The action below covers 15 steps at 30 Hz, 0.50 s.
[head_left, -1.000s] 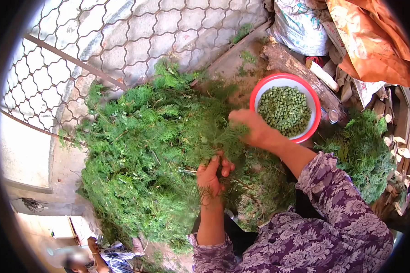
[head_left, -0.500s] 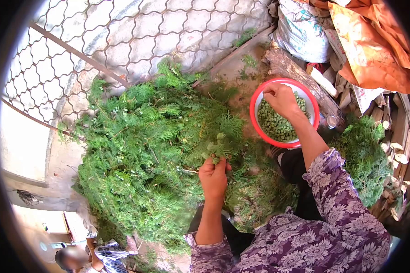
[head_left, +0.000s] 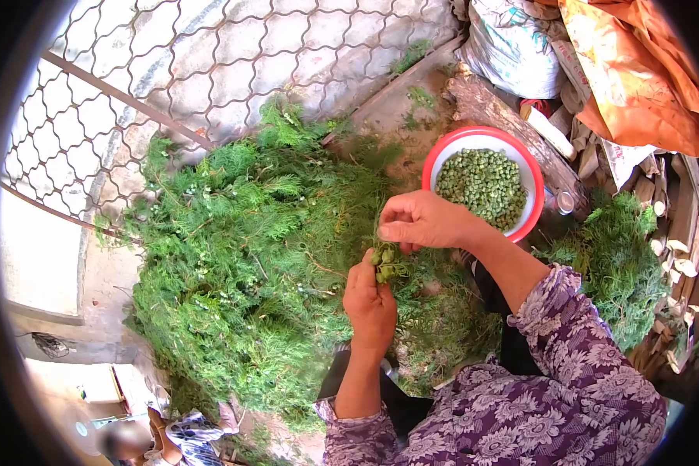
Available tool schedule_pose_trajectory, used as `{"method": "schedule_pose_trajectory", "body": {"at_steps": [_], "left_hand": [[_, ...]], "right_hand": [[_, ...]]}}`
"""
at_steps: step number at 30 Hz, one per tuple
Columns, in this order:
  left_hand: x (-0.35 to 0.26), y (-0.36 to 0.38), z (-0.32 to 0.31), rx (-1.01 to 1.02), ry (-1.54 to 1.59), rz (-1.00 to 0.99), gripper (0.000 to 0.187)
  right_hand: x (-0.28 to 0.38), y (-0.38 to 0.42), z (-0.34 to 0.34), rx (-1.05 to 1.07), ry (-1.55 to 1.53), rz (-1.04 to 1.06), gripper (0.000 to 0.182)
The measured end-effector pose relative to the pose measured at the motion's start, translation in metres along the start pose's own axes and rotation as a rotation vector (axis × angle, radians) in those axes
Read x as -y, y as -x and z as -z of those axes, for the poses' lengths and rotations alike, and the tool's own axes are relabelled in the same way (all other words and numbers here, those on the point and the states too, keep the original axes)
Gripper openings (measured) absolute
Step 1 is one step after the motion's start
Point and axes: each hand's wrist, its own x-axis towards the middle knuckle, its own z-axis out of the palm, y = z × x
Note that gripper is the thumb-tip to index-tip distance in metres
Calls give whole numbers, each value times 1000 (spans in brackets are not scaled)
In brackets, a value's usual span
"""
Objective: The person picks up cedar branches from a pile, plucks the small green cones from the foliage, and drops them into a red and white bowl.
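Note:
My left hand [head_left: 370, 304] is closed on a green sprig [head_left: 387, 266] that bears several round green cones. Just above it, my right hand [head_left: 421, 220] has its fingers bent at the top of the sprig; what they pinch, if anything, is hidden. A large heap of feathery green branches [head_left: 241, 256] spreads to the left of both hands. Right of them stands a white basin with a red rim [head_left: 537, 186], holding many small green cones [head_left: 481, 186].
A wire mesh fence [head_left: 233, 54] runs behind the heap. At the right are a log [head_left: 505, 116], a white sack [head_left: 516, 54], orange sheeting [head_left: 637, 78], stacked firewood [head_left: 687, 256] and more greenery [head_left: 621, 272]. Another person [head_left: 171, 443] is at the lower left.
My right hand has moved from over the basin down and left to the sprig, uncovering the cones in the basin. My left hand still holds the sprig.

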Motion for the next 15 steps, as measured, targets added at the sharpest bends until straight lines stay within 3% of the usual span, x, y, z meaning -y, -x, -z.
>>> {"method": "schedule_pose_trajectory", "body": {"at_steps": [4,9,11,15], "left_hand": [[-1,-2,0,32,-28,-13,39],[6,1,-3,128,98,38,36],[7,3,-6,170,534,349,21],[5,-3,3,195,759,532,20]], "right_hand": [[-8,-1,-1,-14,-77,3,30],[-13,-6,1,1,-51,29,17],[-12,-6,3,-24,-69,31,18],[-17,-7,5,-29,-91,63,18]]}}
